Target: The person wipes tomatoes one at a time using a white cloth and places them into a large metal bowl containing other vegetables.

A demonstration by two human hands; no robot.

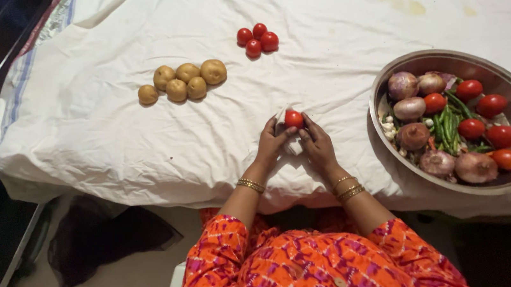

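Holding one tomato [294,118] between fingers of both hands; four tomatoes [258,39] and six potatoes [183,82] lie beyond.

Potatoes [183,82] left of tomatoes [258,39].

One camera on my head looks steeply down and forward over my lap, taking in the cloth-covered table [139,137] close before me, my forearms at centre.
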